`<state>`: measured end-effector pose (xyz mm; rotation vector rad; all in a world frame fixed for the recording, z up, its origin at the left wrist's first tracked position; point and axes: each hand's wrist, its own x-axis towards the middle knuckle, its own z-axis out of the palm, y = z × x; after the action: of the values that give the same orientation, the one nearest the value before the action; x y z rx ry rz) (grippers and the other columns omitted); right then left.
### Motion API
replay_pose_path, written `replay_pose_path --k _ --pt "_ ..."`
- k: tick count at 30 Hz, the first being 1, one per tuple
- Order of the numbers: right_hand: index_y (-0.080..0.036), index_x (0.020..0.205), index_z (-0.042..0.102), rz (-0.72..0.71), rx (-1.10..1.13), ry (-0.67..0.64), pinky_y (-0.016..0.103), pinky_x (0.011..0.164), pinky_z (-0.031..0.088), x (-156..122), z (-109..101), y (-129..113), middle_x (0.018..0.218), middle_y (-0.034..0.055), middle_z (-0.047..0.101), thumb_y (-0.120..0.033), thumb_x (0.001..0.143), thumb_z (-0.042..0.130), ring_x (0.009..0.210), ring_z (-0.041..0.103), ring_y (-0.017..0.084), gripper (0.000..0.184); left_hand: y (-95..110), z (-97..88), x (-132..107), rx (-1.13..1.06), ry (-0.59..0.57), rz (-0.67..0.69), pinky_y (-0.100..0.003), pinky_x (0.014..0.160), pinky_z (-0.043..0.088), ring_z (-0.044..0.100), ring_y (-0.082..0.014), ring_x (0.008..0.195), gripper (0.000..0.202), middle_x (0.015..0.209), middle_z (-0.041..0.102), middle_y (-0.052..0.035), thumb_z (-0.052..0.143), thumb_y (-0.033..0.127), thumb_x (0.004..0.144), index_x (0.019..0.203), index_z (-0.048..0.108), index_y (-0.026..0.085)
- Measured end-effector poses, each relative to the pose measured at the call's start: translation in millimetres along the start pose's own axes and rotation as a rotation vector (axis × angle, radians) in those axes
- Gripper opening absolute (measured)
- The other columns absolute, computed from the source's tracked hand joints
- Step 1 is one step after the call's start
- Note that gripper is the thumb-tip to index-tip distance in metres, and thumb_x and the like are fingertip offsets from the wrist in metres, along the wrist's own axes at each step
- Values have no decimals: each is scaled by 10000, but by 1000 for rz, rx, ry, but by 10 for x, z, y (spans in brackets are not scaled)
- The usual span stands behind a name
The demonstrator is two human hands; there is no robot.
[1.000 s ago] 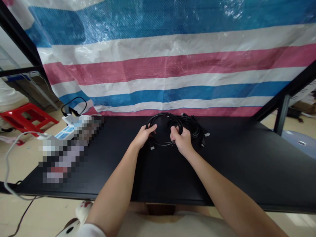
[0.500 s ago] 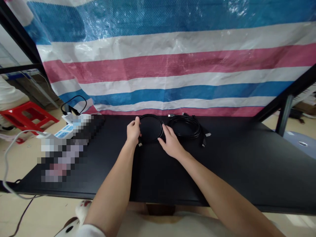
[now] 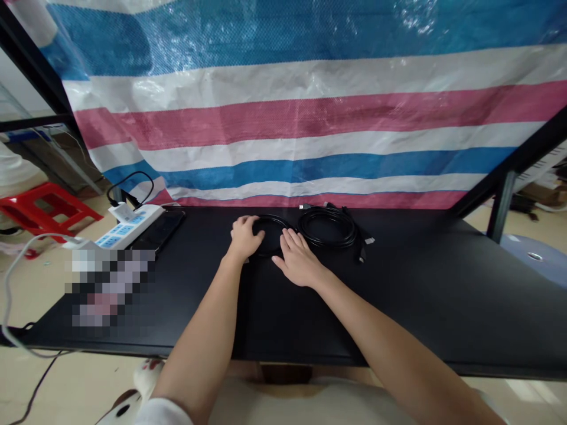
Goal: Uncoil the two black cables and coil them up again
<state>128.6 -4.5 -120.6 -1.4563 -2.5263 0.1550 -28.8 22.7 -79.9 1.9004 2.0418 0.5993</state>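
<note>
A coiled black cable lies in a loop on the dark table. My left hand rests over the left side of the loop, its thumb apart from the fingers; a connector end shows partly below it. My right hand lies flat with straight fingers on the right side of the loop. The loop's edges under both palms are hidden. Just right of it, touching or nearly so, is a second group of coiled black cables with several connector ends sticking out.
A white power strip with plugged-in adapters stands at the table's left, beside a dark phone. Part of that area is blurred out. A striped plastic sheet hangs behind the table. A red stool stands on the floor at left.
My left hand has gone from pinching the cable upright to lying over it with the thumb spread. My right hand has flattened on the loop, which now sits lower.
</note>
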Motion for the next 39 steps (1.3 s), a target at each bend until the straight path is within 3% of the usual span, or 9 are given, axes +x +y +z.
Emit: replay_pose_path --k 3,6,9,15,19,25,30,33,39 --pt "-41 1361 468 16 -21 67 514 1073 336 -12 -6 -7 1470 213 399 -391 928 354 1367 354 314 568 -44 -103 -19 71 -282 232 -526 1143 182 244 -318 1418 612 1494 399 -67 697 429 675 1260 578 292" --pt "-102 1294 550 20 -22 165 512 989 422 -11 15 13 1399 193 499 -355 910 422 1271 452 318 478 -66 -155 -13 126 -384 258 -524 1151 143 215 -338 1432 761 1554 290 -86 751 505 585 1286 562 278" --pt "-122 1204 619 -5 3 287 466 954 466 6 29 47 1276 175 603 -289 881 478 1162 532 289 390 -75 -142 15 179 -357 255 -510 1150 163 240 -343 1424 673 1534 331 -105 731 511 619 1228 614 248" --pt "-165 929 709 -143 96 487 366 831 524 7 -59 118 920 106 715 -236 864 472 904 614 220 256 -103 -82 42 231 -200 241 -638 1111 122 271 -361 1407 333 1451 469 -50 654 430 739 1045 710 313" --pt "-179 823 701 -41 118 583 379 791 507 -13 -168 228 825 96 708 -248 851 472 834 607 225 241 -77 -49 25 252 -101 198 -641 1093 176 338 -337 1374 274 1384 540 -45 567 253 787 997 728 323" --pt "-213 763 671 18 191 568 373 811 482 -50 -249 338 793 72 697 -254 838 453 811 598 217 234 12 13 -9 273 -16 71 -602 1083 231 371 -325 1349 409 1366 543 -94 508 140 743 1055 720 298" --pt "-226 667 623 -36 179 492 358 778 455 -53 -254 284 697 49 654 -288 828 475 744 577 199 227 67 17 -38 218 -18 93 -553 1083 261 379 -316 1343 437 1382 521 -111 553 220 728 1144 676 268" --pt "-221 635 596 120 129 582 375 786 438 -56 -311 391 696 66 637 -282 814 475 781 568 219 225 83 32 -42 186 -19 134 -530 1077 275 411 -303 1317 412 1362 534 -130 533 304 780 1168 656 242" --pt "-178 765 646 637 61 727 465 770 442 -148 -479 930 824 136 650 -302 690 575 857 565 301 162 106 72 -57 158 34 105 -517 1094 259 380 -310 1340 454 1374 514 -145 551 372 793 1217 617 223"
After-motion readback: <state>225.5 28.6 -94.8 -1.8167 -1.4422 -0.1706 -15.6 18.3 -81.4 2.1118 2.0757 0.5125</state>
